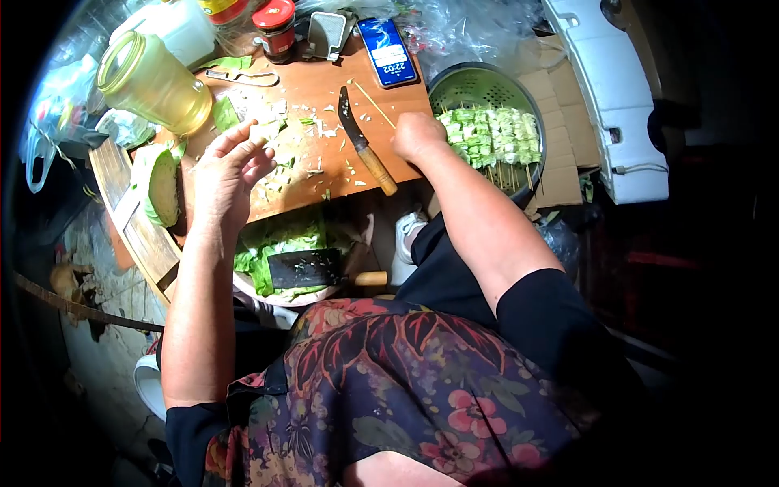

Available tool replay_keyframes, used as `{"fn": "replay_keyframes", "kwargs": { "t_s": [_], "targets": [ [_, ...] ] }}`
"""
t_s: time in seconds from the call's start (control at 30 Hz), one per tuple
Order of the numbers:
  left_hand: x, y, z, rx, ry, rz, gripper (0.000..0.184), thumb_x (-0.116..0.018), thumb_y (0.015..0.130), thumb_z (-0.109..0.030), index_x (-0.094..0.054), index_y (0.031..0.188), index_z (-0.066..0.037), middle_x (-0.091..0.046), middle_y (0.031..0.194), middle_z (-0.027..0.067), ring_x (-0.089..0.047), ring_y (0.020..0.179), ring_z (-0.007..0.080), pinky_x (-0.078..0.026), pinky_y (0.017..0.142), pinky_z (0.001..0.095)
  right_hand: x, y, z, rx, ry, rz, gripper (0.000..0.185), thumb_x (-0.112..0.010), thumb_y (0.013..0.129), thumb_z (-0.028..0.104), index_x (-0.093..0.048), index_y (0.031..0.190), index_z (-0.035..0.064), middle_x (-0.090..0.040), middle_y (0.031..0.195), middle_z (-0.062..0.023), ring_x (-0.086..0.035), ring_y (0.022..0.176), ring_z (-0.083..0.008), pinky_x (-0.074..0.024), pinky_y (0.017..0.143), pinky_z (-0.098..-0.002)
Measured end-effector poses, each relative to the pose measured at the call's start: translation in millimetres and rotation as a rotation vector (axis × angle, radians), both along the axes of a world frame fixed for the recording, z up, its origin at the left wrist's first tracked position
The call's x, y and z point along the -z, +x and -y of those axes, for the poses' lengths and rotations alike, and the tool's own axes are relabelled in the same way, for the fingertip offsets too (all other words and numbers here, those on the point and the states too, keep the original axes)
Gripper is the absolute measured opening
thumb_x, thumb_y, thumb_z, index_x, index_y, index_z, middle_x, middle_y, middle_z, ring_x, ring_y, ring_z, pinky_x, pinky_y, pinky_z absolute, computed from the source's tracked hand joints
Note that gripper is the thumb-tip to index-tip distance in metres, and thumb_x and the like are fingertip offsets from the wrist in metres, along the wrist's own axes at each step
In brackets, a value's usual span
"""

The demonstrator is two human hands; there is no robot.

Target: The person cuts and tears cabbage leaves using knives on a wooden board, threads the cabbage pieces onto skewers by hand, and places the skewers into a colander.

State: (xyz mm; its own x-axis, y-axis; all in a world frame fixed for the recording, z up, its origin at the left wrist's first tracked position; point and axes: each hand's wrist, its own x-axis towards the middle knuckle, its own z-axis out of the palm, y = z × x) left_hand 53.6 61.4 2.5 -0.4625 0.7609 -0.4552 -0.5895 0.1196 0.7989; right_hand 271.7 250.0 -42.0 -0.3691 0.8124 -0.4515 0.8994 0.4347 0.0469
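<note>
My right hand is closed in a fist at the board's right edge, around a thin wooden skewer that points up and left. Over the left part of the wooden board, my left hand is raised with its fingers pinched; a small pale thing at the fingertips is too small to name. Between the hands lies a knife with a wooden handle, among scattered cabbage bits. Threaded cabbage skewers rest in a metal colander beside my right hand.
Behind the board are a phone, a red-lidded jar and a large yellowish jar. A cut cabbage sits at left. Below the board's front edge, a cleaver lies on cabbage leaves. White foam stands at right.
</note>
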Motion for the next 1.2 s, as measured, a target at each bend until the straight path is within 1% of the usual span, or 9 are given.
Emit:
{"fn": "replay_keyframes", "kwargs": {
  "t_s": [0.17, 0.27, 0.4, 0.47, 0.8, 0.9, 0.97, 1.03, 1.2],
  "targets": [
    [5.0, -9.4, 6.8, -0.080, -0.015, 0.011, 0.034, -0.056, 0.085, 0.001, -0.050, 0.119, 0.002, -0.060, 0.089, 0.0111, -0.063, 0.077, 0.0201, -0.057, 0.072, 0.0303, -28.8, -20.0, 17.5, -0.021, 0.040, -0.149, 0.028, -0.054, 0.077, 0.018, -0.069, 0.095, 0.0038, -0.066, 0.100, -0.0193, -0.063, 0.098, -0.0331, -0.0506, 0.082, -0.0396],
    [11.0, -19.7, 8.7, -0.132, -0.001, 0.030, 0.036, -0.055, 0.086, 0.000, -0.049, 0.121, 0.003, -0.060, 0.090, 0.0120, -0.064, 0.080, 0.0210, -0.057, 0.073, 0.0308, -54.6, -37.9, 52.3, -0.181, -0.102, -0.573, 0.018, -0.055, 0.074, 0.022, -0.064, 0.079, 0.0061, -0.066, 0.083, -0.0196, -0.064, 0.084, -0.0349, -0.0500, 0.076, -0.0411],
    [11.3, -27.7, 11.1, -0.204, 0.023, 0.034, 0.042, -0.057, 0.082, 0.001, -0.048, 0.122, 0.003, -0.059, 0.094, 0.0113, -0.064, 0.080, 0.0204, -0.058, 0.074, 0.0308, -65.8, -46.2, 98.9, -0.349, -0.327, -1.009, 0.009, -0.059, 0.075, 0.014, -0.056, 0.077, 0.0061, -0.056, 0.058, -0.0073, -0.056, 0.053, -0.0171, -0.0449, 0.054, -0.0300],
    [8.2, -30.3, 12.1, -0.228, 0.051, 0.052, 0.033, -0.057, 0.080, 0.002, -0.054, 0.113, 0.002, -0.058, 0.083, 0.0076, -0.061, 0.071, 0.0172, -0.057, 0.070, 0.0297, -68.4, -50.3, 109.0, -0.371, -0.322, -1.030, 0.009, -0.059, 0.076, 0.014, -0.056, 0.077, 0.0063, -0.055, 0.057, -0.0068, -0.056, 0.052, -0.0175, -0.0451, 0.053, -0.0302],
    [11.7, -43.3, 20.4, -0.381, 0.068, 0.091, 0.043, -0.058, 0.081, 0.000, -0.046, 0.122, 0.003, -0.059, 0.093, 0.0111, -0.063, 0.079, 0.0197, -0.057, 0.075, 0.0307, -77.5, -55.5, 115.7, -0.336, -0.334, -0.989, 0.010, -0.058, 0.076, 0.015, -0.058, 0.081, 0.0059, -0.052, 0.057, -0.0078, -0.051, 0.050, -0.0161, -0.0432, 0.052, -0.0305],
    [13.5, -44.7, 21.6, -0.363, 0.088, 0.057, 0.052, -0.058, 0.082, 0.001, -0.039, 0.129, 0.003, -0.058, 0.097, 0.0138, -0.064, 0.084, 0.0230, -0.057, 0.078, 0.0318, -81.9, -55.0, 115.8, -0.300, -0.385, -0.903, 0.012, -0.055, 0.076, 0.017, -0.059, 0.078, 0.0059, -0.060, 0.066, -0.0139, -0.061, 0.066, -0.0320, -0.0497, 0.065, -0.0392],
    [12.1, -42.8, 21.0, -0.358, 0.099, 0.023, 0.049, -0.058, 0.082, 0.001, -0.041, 0.128, 0.003, -0.059, 0.097, 0.0138, -0.064, 0.083, 0.0231, -0.057, 0.077, 0.0321, -73.7, -54.3, 115.8, -0.317, -0.370, -0.999, 0.011, -0.058, 0.076, 0.014, -0.059, 0.082, 0.0057, -0.050, 0.056, -0.0062, -0.048, 0.051, -0.0129, -0.0419, 0.051, -0.0292],
    [10.1, -39.5, 19.3, -0.337, 0.084, -0.118, 0.032, -0.059, 0.083, -0.001, -0.053, 0.114, 0.005, -0.061, 0.090, 0.0097, -0.063, 0.076, 0.0176, -0.056, 0.073, 0.0299, -77.9, -55.0, 116.3, -0.278, -0.425, -0.996, 0.009, -0.057, 0.078, 0.014, -0.059, 0.082, 0.0053, -0.049, 0.056, -0.0035, -0.047, 0.051, -0.0102, -0.0406, 0.051, -0.0276],
    [11.7, -38.7, 18.8, -0.290, 0.125, -0.190, 0.032, -0.061, 0.083, -0.001, -0.053, 0.113, 0.006, -0.061, 0.090, 0.0104, -0.063, 0.078, 0.0185, -0.056, 0.073, 0.0308, -75.6, -55.7, 121.9, -0.115, -0.617, -1.089, 0.010, -0.057, 0.086, 0.012, -0.058, 0.080, 0.0038, -0.048, 0.057, 0.0052, -0.042, 0.051, -0.0031, -0.0360, 0.048, -0.0224]
  ]
}}
